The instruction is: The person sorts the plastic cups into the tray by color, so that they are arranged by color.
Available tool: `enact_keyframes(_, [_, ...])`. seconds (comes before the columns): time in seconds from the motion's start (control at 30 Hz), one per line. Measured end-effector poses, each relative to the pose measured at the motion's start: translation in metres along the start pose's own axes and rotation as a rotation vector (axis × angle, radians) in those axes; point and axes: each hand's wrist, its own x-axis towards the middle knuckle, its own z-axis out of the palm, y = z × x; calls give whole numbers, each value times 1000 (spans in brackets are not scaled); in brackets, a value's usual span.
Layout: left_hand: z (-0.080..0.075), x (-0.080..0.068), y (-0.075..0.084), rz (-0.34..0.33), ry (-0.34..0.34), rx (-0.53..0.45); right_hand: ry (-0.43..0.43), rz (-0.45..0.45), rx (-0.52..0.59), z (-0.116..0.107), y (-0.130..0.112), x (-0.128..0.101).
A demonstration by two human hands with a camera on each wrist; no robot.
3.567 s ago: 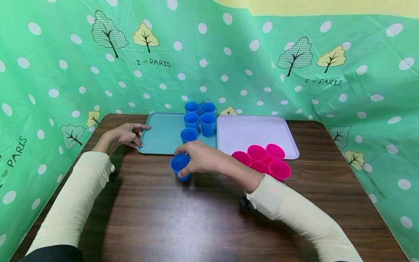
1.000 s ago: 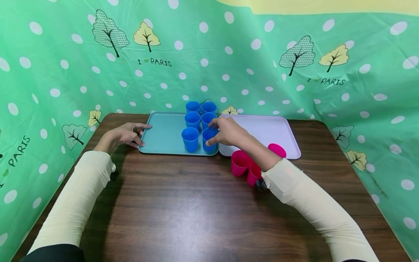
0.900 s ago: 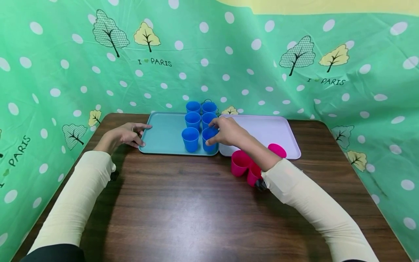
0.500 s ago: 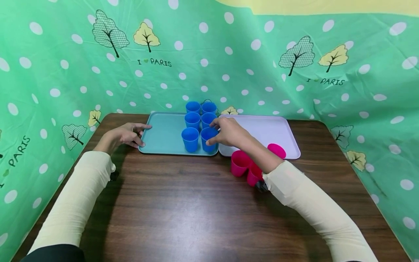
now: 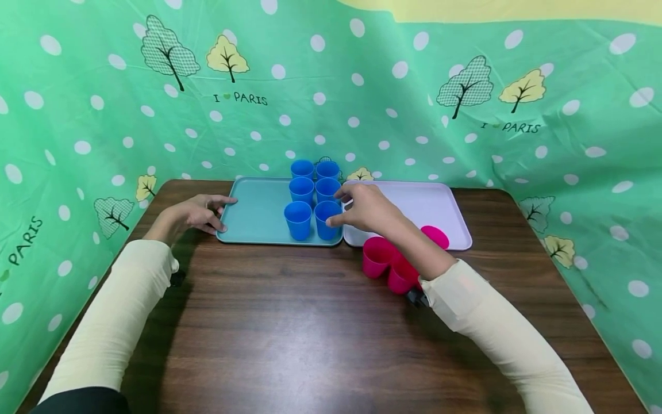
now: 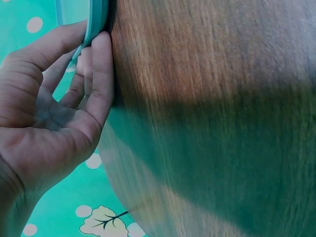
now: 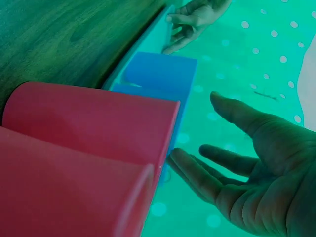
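My left hand [image 5: 199, 213] holds the left edge of the teal tray [image 5: 253, 213], with fingers on the rim near its front corner. The left wrist view shows that hand [image 6: 64, 89] at the tray's rim [image 6: 96, 24], other fingers bent beside it. My right hand [image 5: 369, 210] is beside the front right blue cup [image 5: 326, 224], its thumb and fingers parted. Seen from the right wrist, this hand [image 7: 256, 173] has spread fingers and nothing between them. Several upright blue cups stand in two columns on the tray's right side, including the front left one [image 5: 298, 221].
A pale lilac tray [image 5: 403, 201] lies directly right of the teal one. Several pink cups [image 5: 376, 259] stand near its front edge, partly hidden by my right forearm. The brown wooden table [image 5: 269, 333] extends in front; a green patterned curtain [image 5: 331, 86] hangs behind.
From in front of the teal tray, a blue cup has moved to its front right spot in my right hand. That hand has since let go and drawn slightly right. My left hand stays put.
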Motion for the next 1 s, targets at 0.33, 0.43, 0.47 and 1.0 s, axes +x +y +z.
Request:
enact_keyframes(0.33, [-1,1,1,14,-20,27,27,-17,17,-12,2,-21])
enact_keyframes(0.43, [-2,1,3,22,-33,50,27,-2,30,-17,6,-27])
enact_keyframes(0.47, [-2,0,3,22,-36,55,30,4,34,-18,7,-29])
enact_keyframes(1.0, [4,-10,3,93,8,106,69,21,38,-35,37,-55])
